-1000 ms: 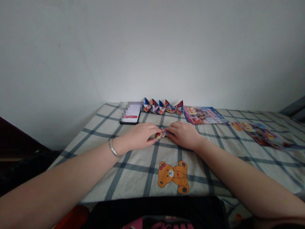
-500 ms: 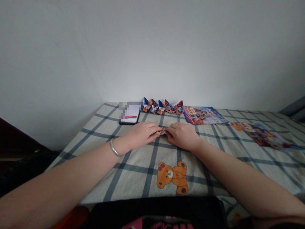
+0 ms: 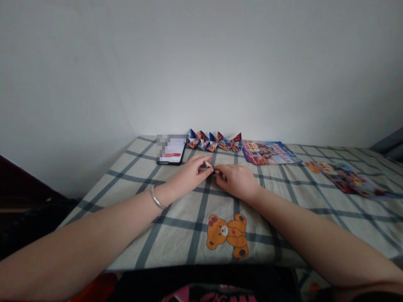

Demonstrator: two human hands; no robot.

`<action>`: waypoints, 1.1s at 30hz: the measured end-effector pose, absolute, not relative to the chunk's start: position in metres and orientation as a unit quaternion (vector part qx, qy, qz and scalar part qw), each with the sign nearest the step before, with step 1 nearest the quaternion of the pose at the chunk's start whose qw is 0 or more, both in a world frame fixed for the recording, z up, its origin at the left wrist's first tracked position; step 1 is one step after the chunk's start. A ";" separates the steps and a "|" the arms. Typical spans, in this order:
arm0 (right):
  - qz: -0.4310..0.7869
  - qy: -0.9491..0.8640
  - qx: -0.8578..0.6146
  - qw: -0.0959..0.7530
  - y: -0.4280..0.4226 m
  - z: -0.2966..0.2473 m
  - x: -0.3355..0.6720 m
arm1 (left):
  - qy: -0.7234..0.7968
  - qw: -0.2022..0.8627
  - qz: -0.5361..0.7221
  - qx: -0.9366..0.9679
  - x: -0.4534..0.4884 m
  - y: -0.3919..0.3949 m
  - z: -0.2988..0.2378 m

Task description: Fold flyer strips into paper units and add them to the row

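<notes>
A small piece of folded printed paper (image 3: 208, 165) is held just above the checked cloth, mostly covered by fingers. My left hand (image 3: 190, 173), with a silver bangle at the wrist, pinches it between thumb and fingers. From the other side, the closed fingers of my right hand (image 3: 236, 179) meet its right end. Beyond both hands, a row of several folded paper shapes (image 3: 212, 141) with pointed tips, in red, blue and white print, stands near the wall.
A phone (image 3: 174, 151) with a lit screen lies left of the row. To the right are a stack of printed leaflets (image 3: 272, 152) and more leaflets (image 3: 349, 178). The checked cloth (image 3: 176, 243) carries a bear print (image 3: 227, 235). A white wall (image 3: 220, 67) rises behind.
The folded paper has tilted and is more hidden by the fingers. My left hand has turned, its fingers rising from its thumb, and my right hand has shifted slightly left.
</notes>
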State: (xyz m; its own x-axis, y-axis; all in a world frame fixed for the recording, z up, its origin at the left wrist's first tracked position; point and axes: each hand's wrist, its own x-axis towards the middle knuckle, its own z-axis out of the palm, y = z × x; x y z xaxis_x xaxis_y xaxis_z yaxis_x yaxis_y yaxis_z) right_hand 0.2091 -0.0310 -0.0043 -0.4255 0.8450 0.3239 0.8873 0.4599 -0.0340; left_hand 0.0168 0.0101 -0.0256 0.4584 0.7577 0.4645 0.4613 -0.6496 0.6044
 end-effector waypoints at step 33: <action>0.141 -0.772 -0.539 0.306 -0.015 -0.016 0.218 | 0.343 0.262 0.372 0.822 0.024 0.007 -0.031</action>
